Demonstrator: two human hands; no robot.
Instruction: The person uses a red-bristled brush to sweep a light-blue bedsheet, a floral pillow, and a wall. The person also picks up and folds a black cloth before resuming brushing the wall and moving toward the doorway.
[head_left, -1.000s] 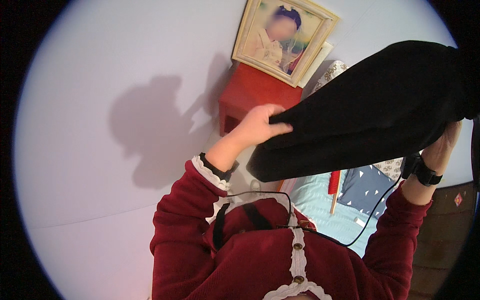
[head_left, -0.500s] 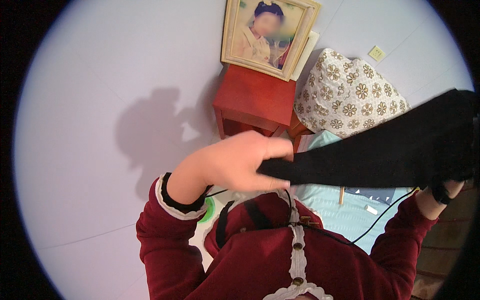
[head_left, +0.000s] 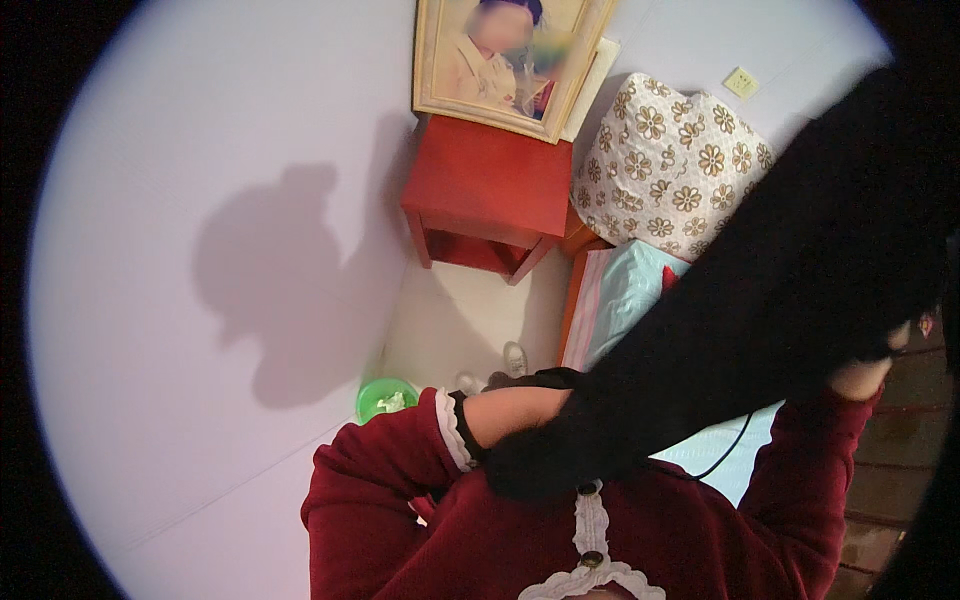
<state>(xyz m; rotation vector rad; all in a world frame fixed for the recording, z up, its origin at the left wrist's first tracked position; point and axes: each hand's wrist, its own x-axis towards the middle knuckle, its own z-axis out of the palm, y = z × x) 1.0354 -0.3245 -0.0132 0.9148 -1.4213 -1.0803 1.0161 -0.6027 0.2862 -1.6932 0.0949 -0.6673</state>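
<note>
A long black piece of clothing (head_left: pixel 740 300), perhaps a trouser leg or sleeve, stretches slantwise from the upper right down to my chest. Its lower end lies over the front of my left forearm (head_left: pixel 512 412). Behind that cloth my left hand is hidden, so its fingers do not show. At the far right, my right hand (head_left: pixel 897 340) is against the black clothing and appears to hold it up. Only a small part of this hand shows, below the cloth and near the dark rim of the picture.
Ahead stands a red wooden stand (head_left: pixel 490 185) with a framed portrait (head_left: pixel 430 60) on it. A flower-patterned cloth bundle (head_left: pixel 690 170) sits to its right, beside a bed with a light blue cover (head_left: pixel 625 295). A green basin (head_left: pixel 370 400) is on the floor by the left wall.
My left hand, earlier pinching the tip of the black clothing, has dropped toward my chest and gone behind it. The clothing has swung steeper, its upper end rising.
</note>
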